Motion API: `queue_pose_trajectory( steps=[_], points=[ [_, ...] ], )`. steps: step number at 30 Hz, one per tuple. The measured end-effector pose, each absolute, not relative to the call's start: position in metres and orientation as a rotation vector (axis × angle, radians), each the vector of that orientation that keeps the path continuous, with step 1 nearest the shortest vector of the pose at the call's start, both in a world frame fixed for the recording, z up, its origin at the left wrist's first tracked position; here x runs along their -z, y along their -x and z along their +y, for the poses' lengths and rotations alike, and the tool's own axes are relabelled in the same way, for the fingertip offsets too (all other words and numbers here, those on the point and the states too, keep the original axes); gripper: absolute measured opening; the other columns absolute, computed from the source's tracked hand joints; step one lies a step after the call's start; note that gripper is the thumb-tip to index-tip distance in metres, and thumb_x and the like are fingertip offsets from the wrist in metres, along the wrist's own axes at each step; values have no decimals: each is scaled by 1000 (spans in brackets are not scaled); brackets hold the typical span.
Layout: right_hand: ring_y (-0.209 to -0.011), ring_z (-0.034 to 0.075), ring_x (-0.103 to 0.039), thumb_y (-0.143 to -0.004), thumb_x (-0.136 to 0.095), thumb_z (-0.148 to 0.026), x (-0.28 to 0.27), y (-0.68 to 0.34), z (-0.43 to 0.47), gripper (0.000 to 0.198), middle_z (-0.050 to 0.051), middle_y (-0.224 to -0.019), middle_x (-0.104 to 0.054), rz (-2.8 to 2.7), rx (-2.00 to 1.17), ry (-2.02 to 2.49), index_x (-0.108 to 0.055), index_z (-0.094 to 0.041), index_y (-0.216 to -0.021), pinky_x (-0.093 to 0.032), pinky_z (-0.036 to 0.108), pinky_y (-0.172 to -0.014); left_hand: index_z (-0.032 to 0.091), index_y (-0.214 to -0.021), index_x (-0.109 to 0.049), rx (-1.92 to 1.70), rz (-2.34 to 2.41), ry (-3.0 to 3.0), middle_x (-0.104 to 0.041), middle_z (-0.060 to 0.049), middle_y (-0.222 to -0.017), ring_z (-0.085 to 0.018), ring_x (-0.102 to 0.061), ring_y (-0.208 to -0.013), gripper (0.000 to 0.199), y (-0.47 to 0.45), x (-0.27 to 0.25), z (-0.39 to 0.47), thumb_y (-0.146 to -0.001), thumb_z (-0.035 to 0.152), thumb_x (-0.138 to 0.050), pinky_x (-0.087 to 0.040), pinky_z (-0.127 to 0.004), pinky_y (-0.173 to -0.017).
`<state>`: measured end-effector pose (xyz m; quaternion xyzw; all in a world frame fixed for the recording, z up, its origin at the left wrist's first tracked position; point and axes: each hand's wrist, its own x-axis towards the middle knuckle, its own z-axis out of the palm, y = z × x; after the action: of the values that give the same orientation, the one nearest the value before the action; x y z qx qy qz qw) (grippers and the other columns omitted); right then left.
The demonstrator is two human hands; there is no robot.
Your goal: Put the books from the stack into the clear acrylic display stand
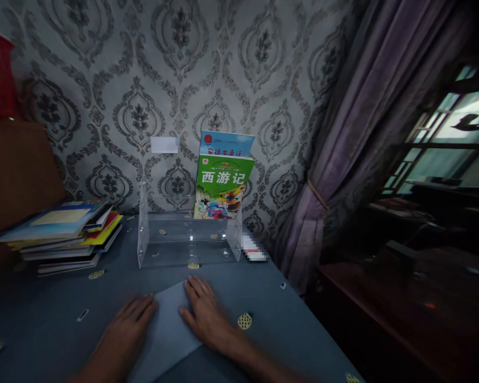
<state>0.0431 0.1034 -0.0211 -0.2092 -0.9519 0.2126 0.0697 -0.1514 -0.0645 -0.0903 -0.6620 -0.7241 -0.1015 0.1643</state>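
A pale, flat rectangular piece (168, 327), either a sheet or a thin book lying face down, rests at an angle on the table in front of me. My left hand (130, 324) lies along its left edge, fingers stretched forward and slightly blurred. Flat on its right side is my right hand (207, 314), with the thumb apart from the fingers. Just beyond stands a clear acrylic book rack (142, 234). On its right side, a green book (223, 186) with Chinese characters leans upright in front of a blue book (227, 142).
A stack of books (67, 229) lies at the left beside a brown panel (18, 170). A blurred-out item (253, 248) sits right of the rack. The blue patterned tablecloth (271, 330) ends at the right, near a tied purple curtain (315, 207). Patterned wallpaper (179, 48) backs the table.
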Motion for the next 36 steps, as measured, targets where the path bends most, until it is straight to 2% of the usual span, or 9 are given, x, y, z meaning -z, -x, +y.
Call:
queue_pose_trajectory(
  steps=[5,9,12,16,18,21,26,29,36],
  points=[
    [-152,31,-30,-99,-52,-38,25,-43,104,62,19,-161,-37,-2856,-600,625,-44,-6,-152,-22,49,-127,24,-139,-60,294,-2014,1940,-62,-8,-143,-24,-63,-127,57,144,89,-56,-88,6,-43,-56,-41,-104],
    [-152,31,-32,-99,-52,-39,28,-43,105,61,19,-161,-38,-2852,-584,602,-45,-7,-151,-23,49,-127,24,-145,-55,349,-2027,2017,-56,-11,-148,-28,-59,-132,48,131,82,-50,-98,29,-50,-53,-45,-107],
    [-152,32,-32,-99,-52,-38,28,-43,106,61,19,-161,-38,-2856,-591,596,-45,-8,-151,-24,51,-126,23,-150,-48,371,-2039,2128,-48,-14,-154,-30,-51,-139,57,120,74,-50,-98,45,-53,-45,-50,-114],
    [-151,32,-32,-99,-52,-35,26,-43,106,60,19,-160,-39,-2857,-588,614,-47,-6,-151,-23,50,-126,22,-154,-43,296,-2187,2232,-37,-17,-160,-37,-38,-147,75,110,60,-50,-92,61,-57,-35,-58,-119],
    [-151,31,-33,-99,-52,-36,25,-43,106,60,19,-160,-39,-2859,-584,609,-46,-6,-151,-24,49,-126,19,-155,-41,252,-2272,2264,-31,-19,-161,-38,-33,-149,82,108,52,-50,-89,64,-59,-32,-59,-120],
    [-150,32,-34,-99,-52,-38,26,-42,107,60,19,-159,-40,-2858,-558,608,-48,-7,-150,-26,49,-126,19,-156,-39,200,-2331,2307,-27,-19,-163,-38,-30,-151,82,106,40,-50,-90,63,-58,-30,-59,-120],
    [-149,32,-37,-98,-54,-35,29,-42,110,60,20,-158,-42,-2874,-520,576,-48,-5,-149,-28,49,-125,14,-157,-35,90,-2355,2331,-25,-21,-164,-38,-26,-152,93,106,26,-51,-88,76,-47,-27,-59,-121],
    [-149,31,-38,-98,-53,-34,34,-46,114,58,21,-157,-44,-2870,-503,527,-48,-5,-149,-29,50,-124,10,-155,-38,97,-2308,2330,-29,-24,-162,-40,-29,-151,99,107,26,-52,-86,81,-43,-26,-60,-120],
    [-147,31,-40,-101,-48,-37,43,-62,118,54,21,-154,-47,-2853,-429,437,-51,-7,-147,-31,53,-123,12,-150,-46,123,-2135,2258,-44,-23,-156,-38,-39,-146,88,108,36,-58,-90,76,-44,-34,-54,-117]
  ],
)
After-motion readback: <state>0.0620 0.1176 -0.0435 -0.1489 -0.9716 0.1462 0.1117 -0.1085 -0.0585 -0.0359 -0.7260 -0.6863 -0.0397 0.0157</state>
